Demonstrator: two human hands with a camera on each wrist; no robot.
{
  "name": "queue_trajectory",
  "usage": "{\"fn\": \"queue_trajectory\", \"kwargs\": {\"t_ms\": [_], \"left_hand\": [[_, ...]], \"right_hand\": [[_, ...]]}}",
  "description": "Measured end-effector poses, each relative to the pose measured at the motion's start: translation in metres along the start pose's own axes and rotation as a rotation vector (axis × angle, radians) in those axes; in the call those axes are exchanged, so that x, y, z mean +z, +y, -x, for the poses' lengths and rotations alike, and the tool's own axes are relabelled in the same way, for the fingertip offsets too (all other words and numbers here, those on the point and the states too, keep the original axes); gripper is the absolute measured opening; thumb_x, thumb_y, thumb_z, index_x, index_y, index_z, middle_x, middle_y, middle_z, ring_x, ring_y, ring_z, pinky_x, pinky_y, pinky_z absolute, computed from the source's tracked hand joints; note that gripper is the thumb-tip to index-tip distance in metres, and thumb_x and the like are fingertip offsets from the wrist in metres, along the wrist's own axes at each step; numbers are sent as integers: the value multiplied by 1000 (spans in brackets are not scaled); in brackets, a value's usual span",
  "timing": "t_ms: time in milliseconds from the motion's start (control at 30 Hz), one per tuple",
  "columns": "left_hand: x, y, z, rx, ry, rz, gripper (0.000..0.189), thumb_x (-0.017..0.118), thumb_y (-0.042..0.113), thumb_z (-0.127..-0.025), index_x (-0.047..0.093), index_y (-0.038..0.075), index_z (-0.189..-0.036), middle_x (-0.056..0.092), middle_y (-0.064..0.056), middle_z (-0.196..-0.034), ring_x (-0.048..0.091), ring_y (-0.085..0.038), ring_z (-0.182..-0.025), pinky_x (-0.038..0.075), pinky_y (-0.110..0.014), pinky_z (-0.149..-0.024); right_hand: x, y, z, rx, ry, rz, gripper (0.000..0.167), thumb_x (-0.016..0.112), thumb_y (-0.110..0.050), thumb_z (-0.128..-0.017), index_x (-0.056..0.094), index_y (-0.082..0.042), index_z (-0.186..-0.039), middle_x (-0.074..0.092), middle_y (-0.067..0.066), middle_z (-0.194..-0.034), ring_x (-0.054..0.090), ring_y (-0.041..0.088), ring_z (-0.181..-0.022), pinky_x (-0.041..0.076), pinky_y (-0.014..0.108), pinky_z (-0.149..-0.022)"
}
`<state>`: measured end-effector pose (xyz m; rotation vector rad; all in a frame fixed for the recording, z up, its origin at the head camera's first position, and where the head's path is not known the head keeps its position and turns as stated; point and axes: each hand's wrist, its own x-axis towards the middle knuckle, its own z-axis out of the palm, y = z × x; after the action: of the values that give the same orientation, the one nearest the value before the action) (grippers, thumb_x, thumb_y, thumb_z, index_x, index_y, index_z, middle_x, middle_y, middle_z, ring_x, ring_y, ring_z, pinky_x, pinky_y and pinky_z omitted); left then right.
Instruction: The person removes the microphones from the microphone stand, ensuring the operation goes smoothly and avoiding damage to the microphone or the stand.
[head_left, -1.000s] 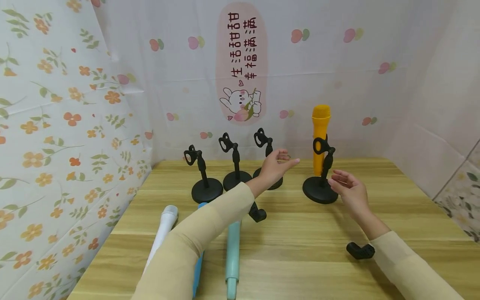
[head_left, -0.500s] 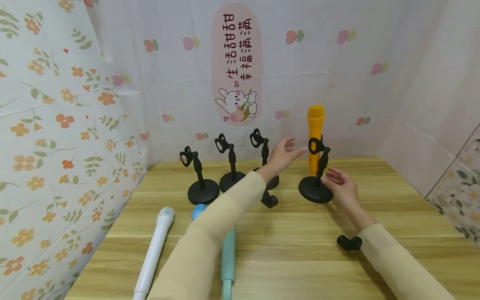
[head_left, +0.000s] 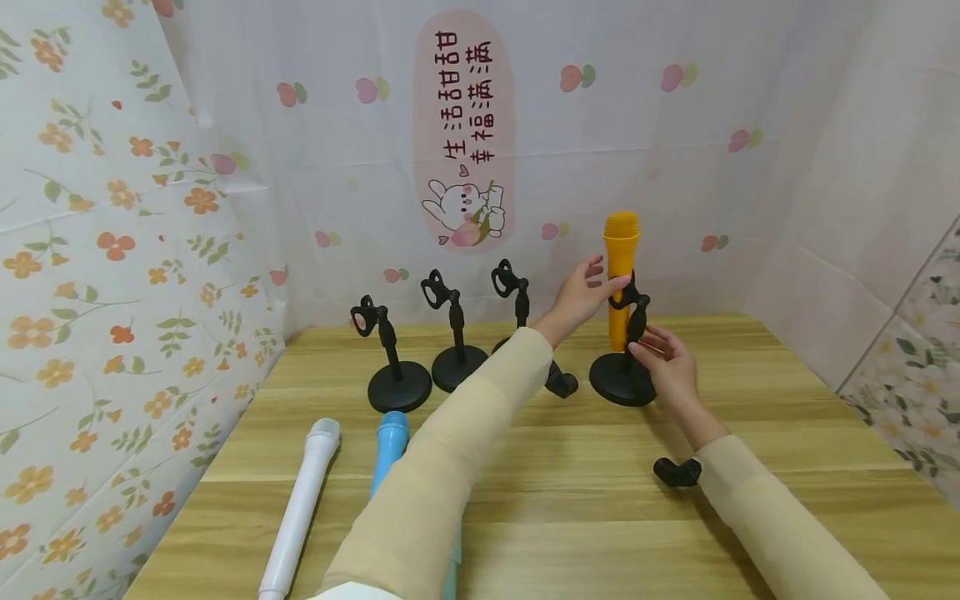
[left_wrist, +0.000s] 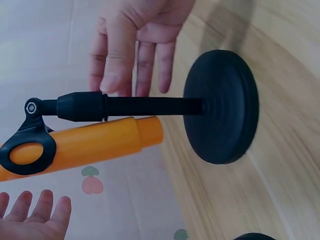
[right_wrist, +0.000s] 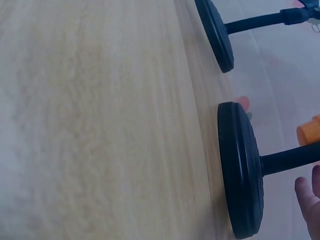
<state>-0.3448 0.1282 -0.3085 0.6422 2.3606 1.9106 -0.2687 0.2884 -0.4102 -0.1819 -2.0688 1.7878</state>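
An orange microphone (head_left: 621, 242) stands nearly upright in the ring clip of a black desktop microphone stand (head_left: 622, 382) at the back right. My left hand (head_left: 579, 298) is beside the microphone and clip, its thumb stretched out across the clip in the head view. In the left wrist view, the fingers of that hand (left_wrist: 37, 220) are spread below the orange body. My right hand (head_left: 670, 372) is on the other side, with its thumb right at the stand's pole (left_wrist: 150, 105) and its fingers loosely extended. Neither hand's fingers are curled round anything.
Three black stands, one of them a left stand (head_left: 400, 385), are lined up at the back left. A white microphone (head_left: 300, 508), a blue microphone (head_left: 390, 446) and a partly hidden mint-green one lie in front. Black angled pieces (head_left: 677, 472) lie on the wooden table (head_left: 570, 517).
My left hand has moved right to the orange microphone and its clip. My right hand has come slightly closer to the pole. The head view has shifted a little.
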Motion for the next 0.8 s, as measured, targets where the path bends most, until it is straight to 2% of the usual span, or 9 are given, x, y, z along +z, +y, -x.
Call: {"fn": "queue_trajectory", "kwargs": {"t_ms": [67, 167, 300, 400, 567, 800], "left_hand": [[2, 1, -3, 7, 13, 2, 68, 68, 46, -89, 41, 20, -146, 52, -1, -137, 54, -18, -120, 48, -34, -96], [4, 2, -7, 23, 24, 6, 66, 68, 43, -90, 41, 19, -146, 53, -1, -135, 55, -18, -118, 48, -34, -96], [7, 4, -10, 34, 15, 24, 65, 67, 42, -91, 41, 17, -146, 54, -2, -134, 56, -18, -117, 47, -34, -97], [10, 5, -11, 35, 16, 44, 64, 66, 41, -92, 41, 16, -145, 54, -3, -134, 56, -18, -117, 48, -33, -96], [14, 3, -14, 38, 44, 64, 60, 65, 39, -93, 43, 15, -144, 56, -4, -130, 57, -18, -115, 49, -33, -95], [18, 0, -19, 18, 67, 103, 53, 64, 36, -94, 47, 15, -140, 60, -2, -121, 60, -16, -106, 51, -33, -91]], "right_hand": [[2, 2, -2, 6, 11, -22, 55, 74, -29, -88, 54, -13, -137, 59, 0, -121, 58, 7, -106, 47, 20, -92], [4, 3, -3, 0, 16, -4, 56, 73, -32, -88, 54, -14, -138, 59, 4, -125, 59, 10, -110, 46, 22, -95], [6, 0, -6, 4, 27, 5, 58, 70, -30, -90, 49, -11, -141, 54, 14, -135, 55, 20, -118, 42, 36, -103], [8, -2, -7, 13, 44, -20, 58, 71, -25, -90, 49, -10, -142, 53, 16, -136, 53, 23, -119, 40, 40, -105], [11, -2, -10, -3, 75, -44, 55, 71, -22, -89, 51, -10, -139, 58, 7, -125, 56, 14, -109, 44, 33, -101], [16, -1, -12, -31, 117, -97, 51, 73, -17, -88, 55, -7, -135, 61, 5, -116, 58, 9, -99, 45, 31, -99]]}}
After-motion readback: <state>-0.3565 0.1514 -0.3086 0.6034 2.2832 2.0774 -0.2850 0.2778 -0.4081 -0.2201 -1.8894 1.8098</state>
